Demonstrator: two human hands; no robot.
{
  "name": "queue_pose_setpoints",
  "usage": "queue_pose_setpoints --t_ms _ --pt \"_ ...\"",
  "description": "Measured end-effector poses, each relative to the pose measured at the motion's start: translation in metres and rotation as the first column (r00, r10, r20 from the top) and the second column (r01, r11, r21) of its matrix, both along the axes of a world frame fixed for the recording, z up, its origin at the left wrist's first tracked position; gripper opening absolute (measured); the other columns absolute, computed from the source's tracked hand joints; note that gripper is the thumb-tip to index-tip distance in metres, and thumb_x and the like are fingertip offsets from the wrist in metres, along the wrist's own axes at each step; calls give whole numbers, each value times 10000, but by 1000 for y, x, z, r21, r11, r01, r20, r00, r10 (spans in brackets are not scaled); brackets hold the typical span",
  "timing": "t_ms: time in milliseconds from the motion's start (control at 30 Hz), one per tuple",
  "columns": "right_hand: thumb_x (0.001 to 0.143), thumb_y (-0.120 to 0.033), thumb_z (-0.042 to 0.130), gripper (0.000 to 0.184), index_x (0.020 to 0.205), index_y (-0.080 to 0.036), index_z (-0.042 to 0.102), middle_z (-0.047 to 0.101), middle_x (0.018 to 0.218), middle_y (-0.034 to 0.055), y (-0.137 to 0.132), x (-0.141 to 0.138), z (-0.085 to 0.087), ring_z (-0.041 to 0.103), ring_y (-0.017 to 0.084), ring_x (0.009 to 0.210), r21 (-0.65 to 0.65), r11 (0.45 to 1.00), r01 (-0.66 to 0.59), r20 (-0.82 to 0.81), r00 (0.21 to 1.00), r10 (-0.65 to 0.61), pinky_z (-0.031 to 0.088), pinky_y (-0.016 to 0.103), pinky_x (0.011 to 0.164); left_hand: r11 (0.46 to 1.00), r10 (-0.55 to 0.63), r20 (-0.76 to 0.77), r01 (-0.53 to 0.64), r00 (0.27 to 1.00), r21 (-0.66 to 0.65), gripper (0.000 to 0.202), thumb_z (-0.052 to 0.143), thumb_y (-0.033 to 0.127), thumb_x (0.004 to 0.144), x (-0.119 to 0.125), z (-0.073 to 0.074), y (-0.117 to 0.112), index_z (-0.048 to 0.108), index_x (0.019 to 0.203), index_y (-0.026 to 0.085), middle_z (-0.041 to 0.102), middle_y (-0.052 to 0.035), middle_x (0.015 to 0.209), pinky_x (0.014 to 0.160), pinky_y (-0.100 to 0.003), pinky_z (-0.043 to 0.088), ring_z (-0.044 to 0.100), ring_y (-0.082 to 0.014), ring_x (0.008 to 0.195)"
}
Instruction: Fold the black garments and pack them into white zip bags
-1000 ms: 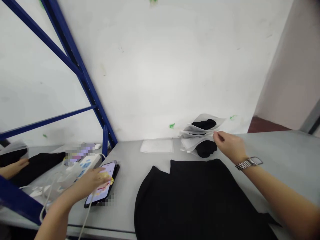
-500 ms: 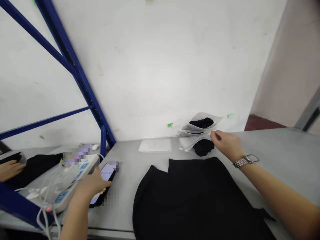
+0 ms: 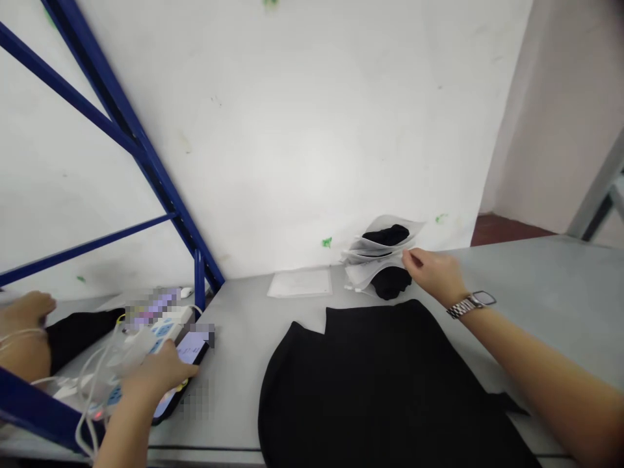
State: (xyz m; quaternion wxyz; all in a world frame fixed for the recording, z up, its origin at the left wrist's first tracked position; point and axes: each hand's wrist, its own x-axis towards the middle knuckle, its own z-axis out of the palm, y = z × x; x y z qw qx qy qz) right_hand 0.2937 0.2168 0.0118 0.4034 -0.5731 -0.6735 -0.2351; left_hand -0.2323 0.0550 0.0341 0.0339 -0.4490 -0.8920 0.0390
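Left of the black garment [image 3: 385, 390], the left hand [image 3: 158, 370] is lying over a phone [image 3: 188, 354], its fingers stretched out fairly flat and not visibly gripping anything. The phone is sitting on the gray table [image 3: 536, 273], and a power strip [image 3: 163, 328] is lying just beyond it, farther left of the garment, with white cables [image 3: 92, 396] trailing across the tabletop. Farther left again, another person's hand [image 3: 24, 312] is resting beside a black cloth [image 3: 80, 335], and a blue rack [image 3: 146, 175] is rising behind them. Beyond the garment, the right hand [image 3: 433, 273], with a metal watch [image 3: 470, 304] on its wrist, is reaching toward a stack of white pouches [image 3: 375, 257]. Its fingers are drawn narrow at the pouches' edge, touching them, though whether they are pinching cannot be told from this view. Black fabric [image 3: 387, 235] is showing in the upper pouch and more [image 3: 390, 283] is bulging below it. Left of the pouches and also beyond the garment, a pale sheet [image 3: 299, 283] is lying flat on the table, close to the white wall [image 3: 292, 130].
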Motion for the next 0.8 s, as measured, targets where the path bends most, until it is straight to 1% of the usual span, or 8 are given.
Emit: queue_pose_setpoints --t_ms 100,233,333,433,533,633,700,800 --pt "865 -353 432 374 572 -173 578 575 483 28 0 0 0 420 113 428 3 1000 4 -15 1000 -4 198 261 471 998 50 -47 -51 998 -31 636 535 520 647 12 6 -8 529 1123 98 666 -236 984 735 -456 445 616 -415 943" --pt "876 -359 407 400 566 -175 581 568 474 31 0 -1 1 423 120 430 11 1000 4 -25 1000 -3 198 265 473 1000 22 -233 -20 972 14 761 484 565 729 45 13 -13 394 1301 72 581 -271 1142 843 -515 386 528 -447 1092" --pt "878 -355 404 404 560 -178 579 568 476 30 -2 -2 2 430 122 434 20 1000 -1 -19 1000 1 208 266 474 996 -72 -286 87 955 37 731 503 522 770 79 17 -6 397 1320 52 550 -289 1182 864 -536 378 481 -458 1143" --pt "877 -355 405 401 562 -180 582 574 482 31 -2 -3 2 437 125 432 36 999 0 -16 1000 1 214 266 470 969 -229 -300 247 926 26 681 560 454 786 118 17 14 442 1298 20 518 -311 1228 893 -547 374 410 -479 1211" --pt "879 -345 402 398 573 -181 595 581 482 29 -2 -3 1 452 127 433 58 998 -7 -12 1000 8 219 263 464 891 -441 -258 454 859 -10 590 590 397 806 157 10 45 478 1280 65 520 -268 1264 914 -516 394 418 -431 1228" --pt "881 -344 411 401 571 -177 602 590 481 31 -4 -1 1 470 128 439 92 996 -22 0 1000 22 233 259 463 734 -667 -207 678 715 -25 444 548 308 873 191 -4 84 467 1289 175 505 -134 1318 937 -441 431 490 -276 1188" --pt "879 -340 427 396 566 -173 603 602 488 36 -5 -1 2 488 131 451 121 992 -31 8 1000 30 249 257 469 662 -737 -197 749 647 -18 388 546 324 885 207 -14 107 494 1245 189 517 -93 1288 908 -458 465 544 -237 1105" --pt "876 -328 449 380 566 -172 605 613 495 35 -7 0 3 515 134 470 162 986 -46 22 999 43 270 253 476 630 -765 -183 777 617 -14 341 551 332 884 217 -23 133 532 1186 174 563 -83 1205 848 -433 503 586 -212 1016"
